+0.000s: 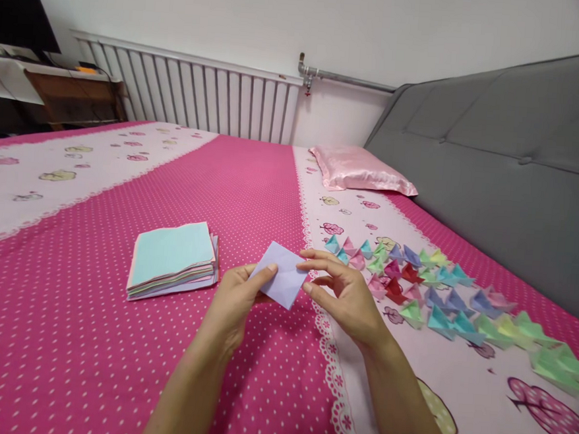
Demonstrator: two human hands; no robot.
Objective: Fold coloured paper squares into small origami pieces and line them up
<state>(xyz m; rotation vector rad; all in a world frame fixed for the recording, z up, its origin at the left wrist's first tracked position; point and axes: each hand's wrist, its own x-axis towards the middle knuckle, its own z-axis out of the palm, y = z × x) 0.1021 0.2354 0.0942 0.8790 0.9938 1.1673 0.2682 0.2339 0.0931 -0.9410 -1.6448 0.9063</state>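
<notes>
A lilac paper sq. is held above the bed, turned diamond-wise, w/ faint creases seen on its face. Its L corner is pinched by the L hand, thumb on top, fingers mostly hidden underneath. The R hand is held at the R corner, w/ fingers bent and spread, thumb kept apart from the forefinger; whether the paper is actually touched by those fingertips can't be told.

To the L of the hands, a stack of paper sqs. is set on the pink dotted part of the bedspread, w/ a lt. blue sheet on top and edges in assorted colours, a bit uneven. To the R, folded paper boats are laid out in rough rows on the pale printed band: blue, pink, green, red, lilac, yellow etc.

Farther back, a pink satin pillow is placed nr. the grey headboard. Along the wall, a white radiator is fitted, w/ a pipe beside it. At far L, a black monitor is stood on a tabletop.
</notes>
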